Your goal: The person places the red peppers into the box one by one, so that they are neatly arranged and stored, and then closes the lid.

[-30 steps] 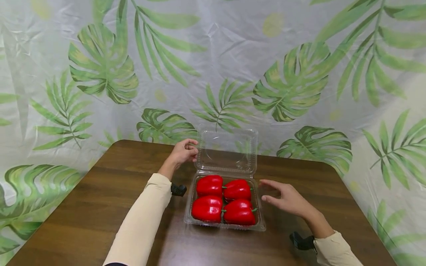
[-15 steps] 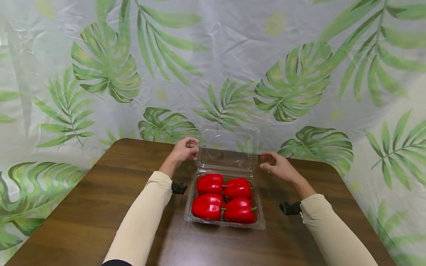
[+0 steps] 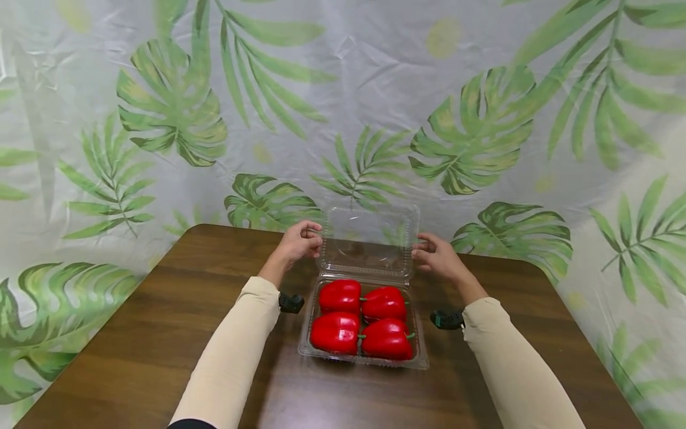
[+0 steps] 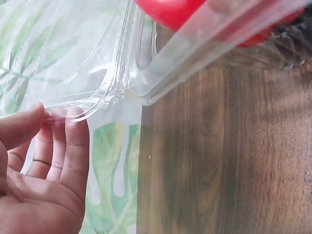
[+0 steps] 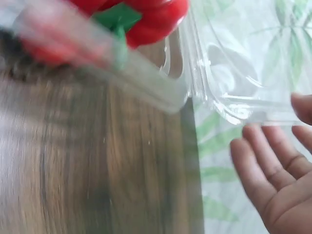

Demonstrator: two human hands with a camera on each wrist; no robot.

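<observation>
A clear plastic clamshell box [image 3: 420,357] lies on the table with its lid [image 3: 370,238] raised upright at the back. Inside sit several red bell peppers [image 3: 334,332] with green stems. My left hand [image 3: 300,243] pinches the left edge of the lid; the left wrist view shows the thumb and fingertips on either side of its rim. At the lid's right edge is my right hand [image 3: 438,257]. In the right wrist view its thumb and fairly straight fingers [image 5: 265,161] lie around the rim, with a gap between them; whether they touch it is unclear.
The brown wooden table [image 3: 161,333] reaches out on both sides of the box. Its back edge lies just behind the lid. A leaf-patterned curtain [image 3: 370,89] hangs behind the table. Each wrist wears a small black device [image 3: 447,320].
My right hand has moved from beside the box's right rim up and back, then left to the lid's right edge. My left hand stays at the lid's left edge.
</observation>
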